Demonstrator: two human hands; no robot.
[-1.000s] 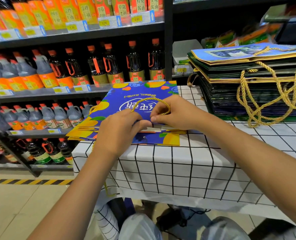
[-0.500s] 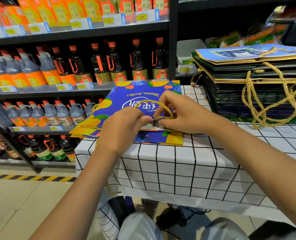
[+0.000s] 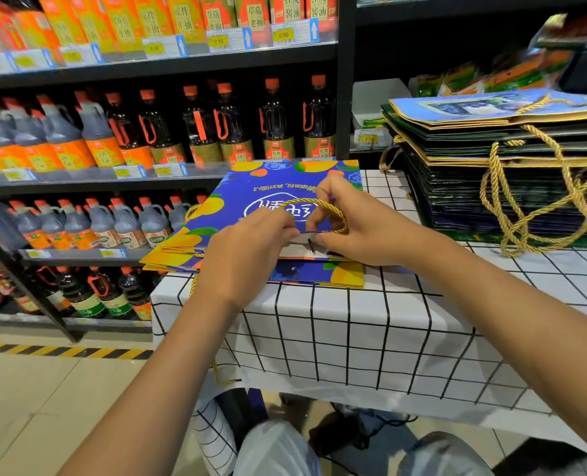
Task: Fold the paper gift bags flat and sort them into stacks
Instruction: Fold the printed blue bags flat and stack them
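Blue gift bag (image 3: 278, 187) flat on a low stack at the desk (image 3: 353, 338) corner, mouth edge in both grips. Left hand (image 3: 247, 255) pinching the top edge; right hand (image 3: 364, 231) pinching the gold cord handle (image 3: 333, 209) just above, probably tucking it in. Several blue bags already folded beneath; a taller stack of dark bags (image 3: 491, 187) well right of the grips looks sorted. Left to do, likely: flattening this handle, any further bags. Beyond the grips, shelves of sauce bottles (image 3: 195, 132); loose gold cords (image 3: 525, 218) dangling from the tall stack, apt to snag.

"6.00" on shelf price tag (image 3: 283, 35)
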